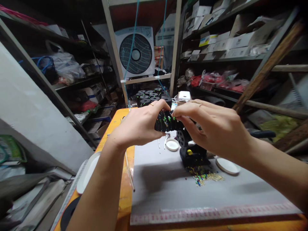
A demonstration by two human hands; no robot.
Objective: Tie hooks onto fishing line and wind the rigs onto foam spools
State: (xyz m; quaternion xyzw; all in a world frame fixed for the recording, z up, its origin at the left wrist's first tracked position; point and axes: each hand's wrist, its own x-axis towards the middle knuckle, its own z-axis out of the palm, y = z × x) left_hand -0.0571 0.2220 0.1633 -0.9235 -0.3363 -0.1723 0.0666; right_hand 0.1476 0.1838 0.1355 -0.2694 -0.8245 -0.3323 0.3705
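Observation:
My left hand [144, 123] is wrapped round a black stack of discs [166, 121], with thumb below and fingers over the top. Small green, white and coloured bits show in the gaps between the discs. At the stack's right end my right hand [207, 123] pinches with thumb and forefinger; whatever lies between the fingertips is too small to make out. Below the right hand stands a black device [192, 155] with a yellow knob and a black spool [180, 138] with holes. Tiny gold, green, blue and red beads [202, 176] lie scattered in front of it.
A shallow white dish [172, 144] and a white lid [228, 166] rest on the grey sheet [158, 195]. Several black spools [149, 96] are piled at the back. A thin stick [130, 171] and a white tray [88, 173] lie left; a box fan [136, 53] stands behind.

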